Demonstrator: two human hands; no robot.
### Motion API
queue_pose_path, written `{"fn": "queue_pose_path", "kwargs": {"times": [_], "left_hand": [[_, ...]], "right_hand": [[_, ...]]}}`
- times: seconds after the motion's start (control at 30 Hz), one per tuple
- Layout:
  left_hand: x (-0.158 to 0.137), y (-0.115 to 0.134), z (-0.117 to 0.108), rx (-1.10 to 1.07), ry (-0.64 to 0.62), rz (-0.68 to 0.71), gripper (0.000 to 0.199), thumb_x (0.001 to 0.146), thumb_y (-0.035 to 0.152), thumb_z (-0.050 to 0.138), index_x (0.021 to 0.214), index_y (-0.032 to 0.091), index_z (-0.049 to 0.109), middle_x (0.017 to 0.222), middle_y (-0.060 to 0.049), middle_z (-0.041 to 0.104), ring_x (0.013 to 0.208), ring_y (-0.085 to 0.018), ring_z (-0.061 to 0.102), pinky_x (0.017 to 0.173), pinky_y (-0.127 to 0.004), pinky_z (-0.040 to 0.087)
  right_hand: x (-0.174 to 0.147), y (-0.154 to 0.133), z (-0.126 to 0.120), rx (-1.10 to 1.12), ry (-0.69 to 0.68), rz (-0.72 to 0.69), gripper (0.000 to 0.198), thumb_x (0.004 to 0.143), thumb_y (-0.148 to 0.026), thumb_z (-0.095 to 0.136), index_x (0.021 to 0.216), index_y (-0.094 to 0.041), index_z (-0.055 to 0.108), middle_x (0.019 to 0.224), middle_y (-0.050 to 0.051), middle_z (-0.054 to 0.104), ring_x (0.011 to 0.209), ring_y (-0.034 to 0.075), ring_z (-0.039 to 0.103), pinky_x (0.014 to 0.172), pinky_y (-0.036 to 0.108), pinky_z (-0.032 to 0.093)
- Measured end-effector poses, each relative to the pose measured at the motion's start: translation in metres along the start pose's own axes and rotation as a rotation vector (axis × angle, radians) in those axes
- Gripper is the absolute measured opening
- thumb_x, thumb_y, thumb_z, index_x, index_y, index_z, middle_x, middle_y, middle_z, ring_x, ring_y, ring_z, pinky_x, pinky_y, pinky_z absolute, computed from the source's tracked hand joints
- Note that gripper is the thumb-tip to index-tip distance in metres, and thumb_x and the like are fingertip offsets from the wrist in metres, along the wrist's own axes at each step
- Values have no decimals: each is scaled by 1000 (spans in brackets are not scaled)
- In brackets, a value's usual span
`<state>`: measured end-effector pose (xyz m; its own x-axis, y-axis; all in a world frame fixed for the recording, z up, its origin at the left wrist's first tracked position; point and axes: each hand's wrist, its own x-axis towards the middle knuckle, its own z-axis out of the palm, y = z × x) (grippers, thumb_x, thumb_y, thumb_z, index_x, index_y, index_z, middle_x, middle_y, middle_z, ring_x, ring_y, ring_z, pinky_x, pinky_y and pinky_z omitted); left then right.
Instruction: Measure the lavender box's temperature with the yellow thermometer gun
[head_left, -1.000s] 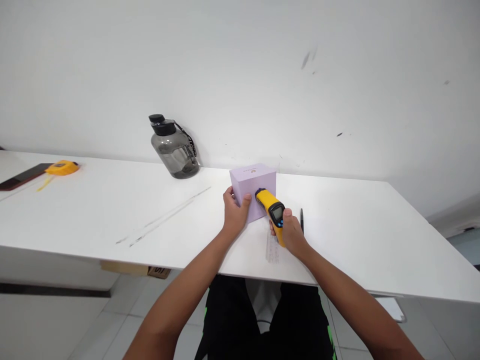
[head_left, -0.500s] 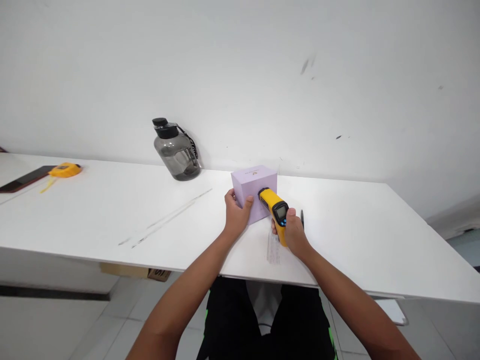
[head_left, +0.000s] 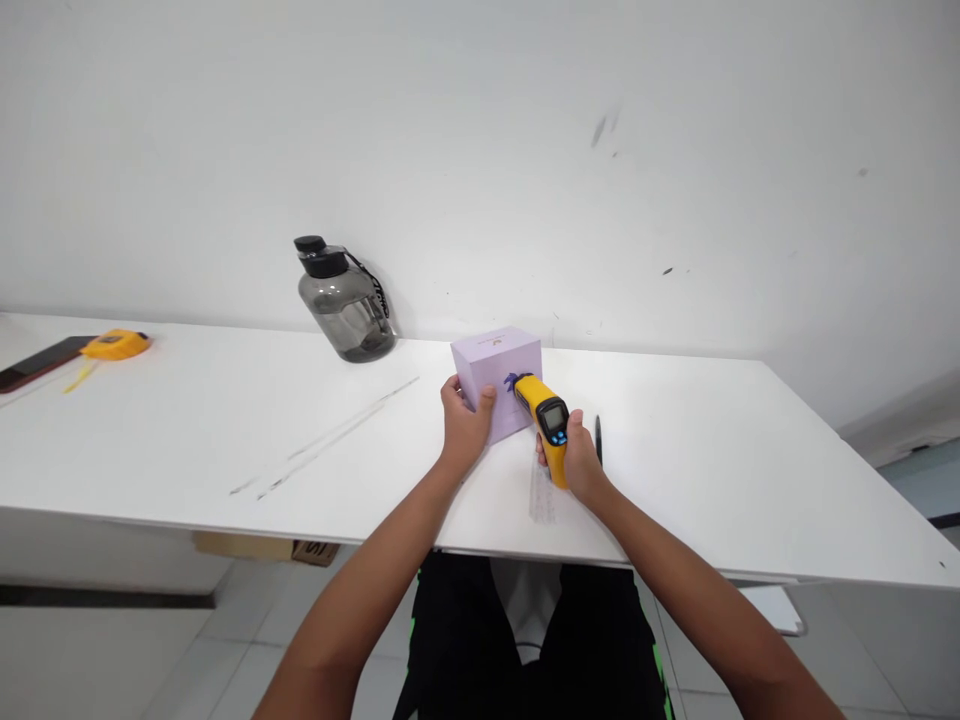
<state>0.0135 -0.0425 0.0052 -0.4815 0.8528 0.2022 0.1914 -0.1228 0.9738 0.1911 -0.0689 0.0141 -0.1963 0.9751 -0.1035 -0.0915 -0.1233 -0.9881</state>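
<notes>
A pale purple box (head_left: 499, 350) stands on the white table, and my left hand (head_left: 466, 420) grips its left side with the thumb on the front face. In my right hand (head_left: 581, 455) is a yellow and black infrared thermometer (head_left: 541, 405), its nose close to the box's front. Whether the nose touches the box I cannot tell. A dark purple mark or print shows on the box beside the nose. Just right of my right hand lies a dark pen (head_left: 598, 438). A clear ruler-like strip (head_left: 541, 497) lies below the thermometer.
A grey see-through water jug (head_left: 349, 315) stands against the wall, left of the box. At the far left, a yellow tape measure (head_left: 116, 345) rests by a dark phone-like slab (head_left: 45, 362). The table's front edge (head_left: 300, 535) runs close to my body.
The view has shifted slightly. The thermometer's nose sits a little further right on the box, uncovering the dark purple mark. My left hand keeps its hold.
</notes>
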Motion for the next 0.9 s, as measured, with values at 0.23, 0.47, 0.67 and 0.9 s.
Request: {"fn": "queue_pose_path", "kwargs": {"times": [0.23,0.47,0.67,0.9], "left_hand": [[4,1,1,-22,33,-35,70,82,64,59,131,18,37,141,-19,44,127,-29,49,107,-46,42],[6,5,1,-64,46,-80,71,82,65,59,132,21,36,145,-17,43,129,-29,49,107,-45,43],[6,5,1,-67,31,-87,74,81,69,57,134,22,35,146,-16,42,131,-30,48,107,-45,43],[9,1,1,-115,28,-101,76,79,71,58,133,23,37,147,-16,42,128,-29,51,103,-44,46]], "right_hand": [[4,7,-1,162,-153,36,80,72,-94,30,79,-20,58,68,3,62,57,15,57,56,29,48],[-2,0,2,162,-244,39,72,71,-89,47,84,-20,56,74,5,64,69,20,64,69,36,54],[1,8,-1,200,-306,-35,56,81,-73,55,102,-21,55,92,5,66,75,20,66,75,40,55],[-6,-1,-1,163,-410,-45,44,84,-58,63,107,-22,54,101,5,63,84,19,66,83,38,54]]}}
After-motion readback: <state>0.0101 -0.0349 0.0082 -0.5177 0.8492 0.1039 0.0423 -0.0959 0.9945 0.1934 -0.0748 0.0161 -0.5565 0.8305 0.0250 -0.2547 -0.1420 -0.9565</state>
